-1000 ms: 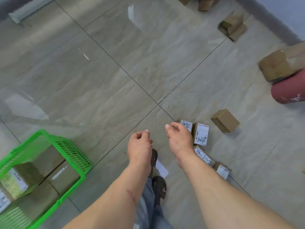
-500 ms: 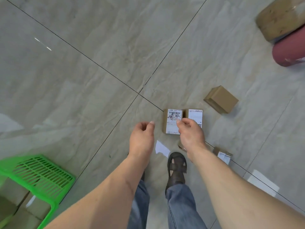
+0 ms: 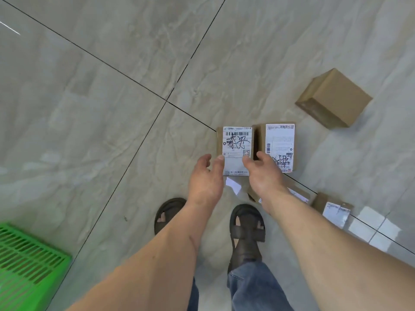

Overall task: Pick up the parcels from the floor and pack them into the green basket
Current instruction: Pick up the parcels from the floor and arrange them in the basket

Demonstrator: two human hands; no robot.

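I am reaching my left hand (image 3: 205, 178) and right hand (image 3: 265, 176), both spread and holding nothing, toward the labelled parcel (image 3: 235, 147), while five parcels are lying unpacked, well right of the green basket (image 3: 29, 265).

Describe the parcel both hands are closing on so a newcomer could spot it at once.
Start at the point where the dark floor-tile seams cross; follow the seam running right and down to two labelled parcels lying side by side. The target parcel is the left one, between the left hand and right hand. Unlike its neighbour parcel, its label has a barcode at the top with bold black handwriting below.
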